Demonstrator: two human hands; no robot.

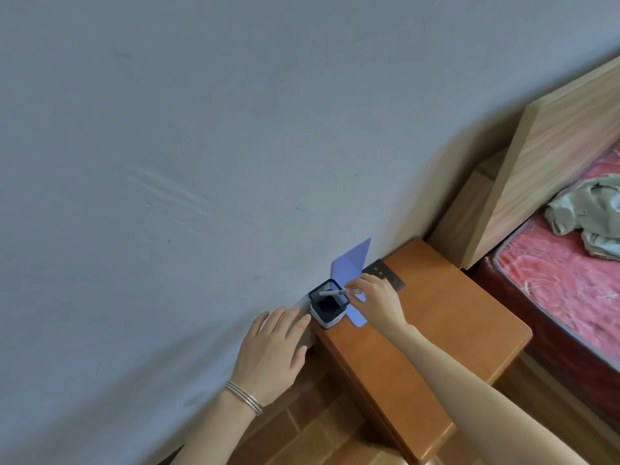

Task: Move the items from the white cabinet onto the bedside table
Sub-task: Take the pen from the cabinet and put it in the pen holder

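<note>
A black mesh pen holder [327, 308] stands at the left rear corner of the orange-brown bedside table [436, 330], by the wall. My right hand [377, 302] pinches a grey pen [333, 293] that lies across the holder's rim. My left hand [273, 350] hovers just left of the holder with its fingers spread and nothing in it. A light purple folder or sheet [350, 266] leans against the wall behind the holder, its lower end lying on the table. A dark flat card [385, 275] lies beside it on the tabletop. The white cabinet is out of sight.
A wooden headboard [543, 169] and a bed with a pink mattress [570, 276] stand to the right of the table. A crumpled pale green cloth [590, 216] lies on the mattress. Brown tiled floor [308, 431] shows below my left wrist. The wall fills the left.
</note>
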